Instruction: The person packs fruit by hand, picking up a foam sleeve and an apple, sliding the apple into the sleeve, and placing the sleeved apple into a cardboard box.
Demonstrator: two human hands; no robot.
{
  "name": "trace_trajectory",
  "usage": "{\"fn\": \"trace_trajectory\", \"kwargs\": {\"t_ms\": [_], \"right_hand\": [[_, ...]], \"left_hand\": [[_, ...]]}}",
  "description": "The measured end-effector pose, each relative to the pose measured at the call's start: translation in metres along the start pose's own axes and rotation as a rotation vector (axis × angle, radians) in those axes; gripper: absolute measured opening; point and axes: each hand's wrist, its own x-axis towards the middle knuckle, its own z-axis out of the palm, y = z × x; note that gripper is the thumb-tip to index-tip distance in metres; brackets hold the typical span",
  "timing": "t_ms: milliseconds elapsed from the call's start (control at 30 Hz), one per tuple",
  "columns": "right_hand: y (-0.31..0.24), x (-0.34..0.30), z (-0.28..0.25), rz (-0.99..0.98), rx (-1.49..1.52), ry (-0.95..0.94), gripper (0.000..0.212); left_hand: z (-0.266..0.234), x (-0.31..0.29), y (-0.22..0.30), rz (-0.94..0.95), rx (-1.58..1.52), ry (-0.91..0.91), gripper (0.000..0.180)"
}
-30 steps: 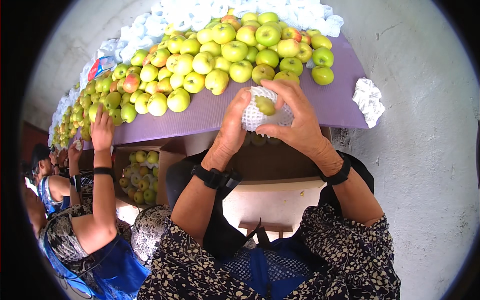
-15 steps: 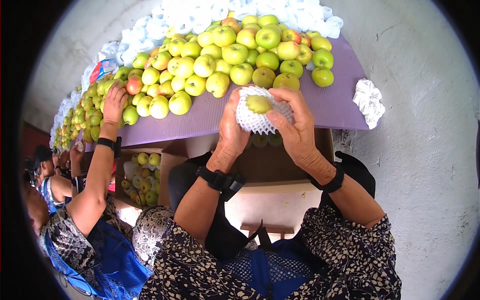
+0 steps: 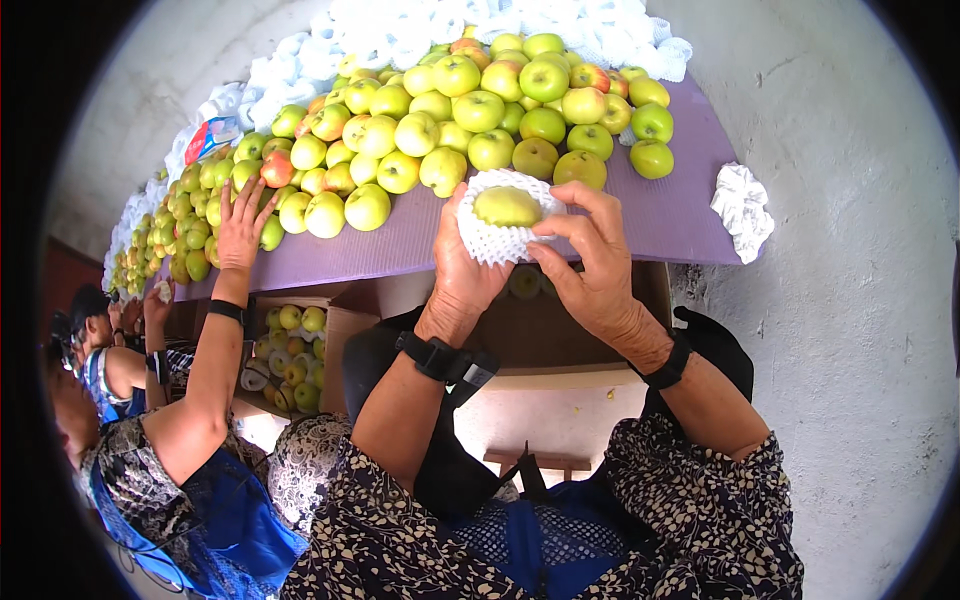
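Note:
A green apple [image 3: 507, 207] sits inside a white foam net [image 3: 490, 243], its top showing through the net's opening. My left hand [image 3: 462, 265] wraps round the net from the left and holds it up at the table's near edge. On the other side, my right hand [image 3: 597, 285] has its thumb and fingers bent at the net's right edge, pinching it as far as I can see. Just beyond my hands, a heap of green and reddish apples [image 3: 415, 133] covers the purple tabletop [image 3: 640, 215].
White foam nets [image 3: 380, 45] are piled behind the apples. A crumpled white cloth [image 3: 741, 213] lies at the table's right end, near the wall. Below stand a cardboard box [image 3: 555, 335] and another box of apples [image 3: 345, 345]. At left, a co-worker's hand [image 3: 240, 230] reaches to the heap.
My right thumb and fingers have drawn back from over the apple to the net's right edge. More of the apple shows. The co-worker's hand has opened and shifted slightly right.

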Motion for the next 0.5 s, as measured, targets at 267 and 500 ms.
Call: {"fn": "trace_trajectory", "kwargs": {"t_ms": [267, 500], "right_hand": [[-0.001, 0.007, -0.01, -0.18, -0.077, -0.068, 0.025], [0.003, 0.007, -0.013, -0.269, -0.15, -0.102, 0.022]], "left_hand": [[-0.003, -0.001, 0.001, 0.018, -0.023, -0.016, 0.045], [0.001, -0.001, 0.001, 0.005, -0.037, 0.031, 0.049]]}}
